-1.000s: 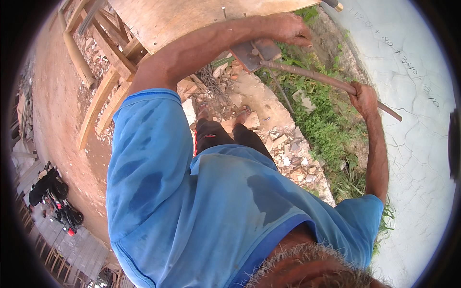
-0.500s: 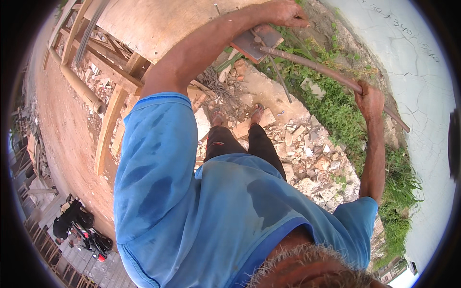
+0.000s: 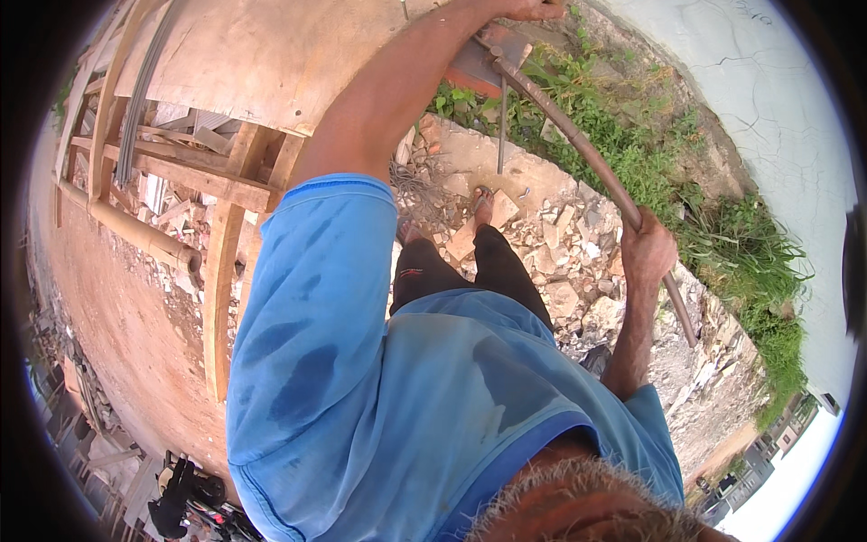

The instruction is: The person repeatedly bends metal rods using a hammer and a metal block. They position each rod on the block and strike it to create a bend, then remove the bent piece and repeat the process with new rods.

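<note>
My right hand (image 3: 648, 247) is closed round a long rusty brown metal bar (image 3: 578, 135), gripping it a little above its lower end. The bar slants up and left to a dark metal plate (image 3: 515, 47) with a reddish edge, at the corner of a wooden board. A thin metal rod (image 3: 503, 131) sticks out below the plate. My left hand (image 3: 535, 8) is at the top edge of the picture, beyond the plate and partly cut off. Its fingers look curled; what they hold, if anything, is hidden.
A broad plywood board (image 3: 262, 54) lies on a timber frame (image 3: 221, 271) at left, with a bamboo pole (image 3: 135, 230) beside it. Broken rubble (image 3: 564, 244) lies round my feet. Green plants (image 3: 632, 135) grow along a pale cracked wall (image 3: 777, 99). A motorbike (image 3: 203, 501) stands lower left.
My right hand has swung the bar's lower end toward my body and to the left. My left hand has shifted up toward the picture's edge. The thin rod now hangs straighter in view.
</note>
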### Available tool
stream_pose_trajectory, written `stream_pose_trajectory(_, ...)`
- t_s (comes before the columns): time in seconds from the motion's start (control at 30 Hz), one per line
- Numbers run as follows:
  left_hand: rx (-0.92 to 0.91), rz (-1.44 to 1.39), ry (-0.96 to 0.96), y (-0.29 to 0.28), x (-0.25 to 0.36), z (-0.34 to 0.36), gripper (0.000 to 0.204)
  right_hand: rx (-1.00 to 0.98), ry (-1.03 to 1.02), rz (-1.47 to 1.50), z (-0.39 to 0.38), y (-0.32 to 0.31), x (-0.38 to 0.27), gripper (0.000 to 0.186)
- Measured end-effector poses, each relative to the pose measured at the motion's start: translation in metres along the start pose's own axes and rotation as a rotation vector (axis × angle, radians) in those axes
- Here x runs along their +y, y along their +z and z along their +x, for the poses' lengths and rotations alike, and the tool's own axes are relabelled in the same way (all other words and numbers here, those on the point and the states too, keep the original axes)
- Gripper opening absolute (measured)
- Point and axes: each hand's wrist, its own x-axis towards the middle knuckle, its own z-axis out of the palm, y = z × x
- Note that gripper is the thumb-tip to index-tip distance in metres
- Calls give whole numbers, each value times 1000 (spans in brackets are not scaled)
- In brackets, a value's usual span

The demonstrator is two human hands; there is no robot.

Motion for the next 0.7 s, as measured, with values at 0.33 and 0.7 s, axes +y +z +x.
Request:
stream_pose_trajectory(0.33, 176, -26, 137, 18, -14, 13, 49, -548, -158, 328, 42, -55, 23, 80)
stream_pose_trajectory(0.7, -26, 69, 45, 17, -17, 17, 40, -477, -235, 194, 40, -93, 10, 76)
